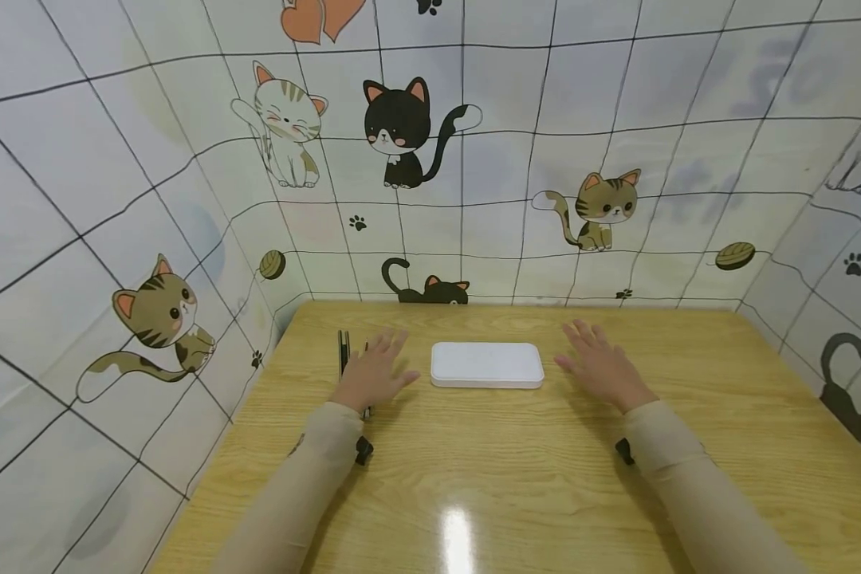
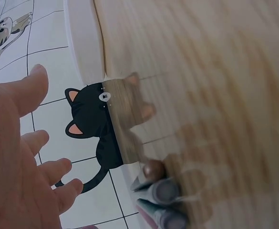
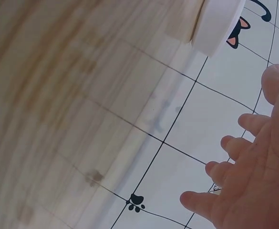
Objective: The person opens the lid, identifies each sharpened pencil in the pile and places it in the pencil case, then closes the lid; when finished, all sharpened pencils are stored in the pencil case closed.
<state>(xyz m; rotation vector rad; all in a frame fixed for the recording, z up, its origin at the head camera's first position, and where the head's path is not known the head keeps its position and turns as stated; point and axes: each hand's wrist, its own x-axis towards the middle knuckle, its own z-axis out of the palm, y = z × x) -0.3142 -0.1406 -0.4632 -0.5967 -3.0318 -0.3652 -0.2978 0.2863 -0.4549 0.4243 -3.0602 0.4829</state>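
A flat white case (image 1: 486, 365) with rounded corners lies on the wooden table between my two hands. My left hand (image 1: 375, 373) hovers with spread fingers to its left, partly covering several slim pens (image 1: 344, 351). In the left wrist view the rounded ends of these pens (image 2: 164, 192) show below the fingers. To the right of the case, my right hand (image 1: 604, 368) is held over the table with its fingers apart. Neither hand holds anything. The right wrist view shows the right palm (image 3: 258, 181) and the end of the white case (image 3: 218, 26).
The wooden table (image 1: 516, 478) runs back to a wall covering (image 1: 502, 175) printed with cats and grid lines. More of that covering stands at the left and right sides. A bright light reflection lies on the table's near part.
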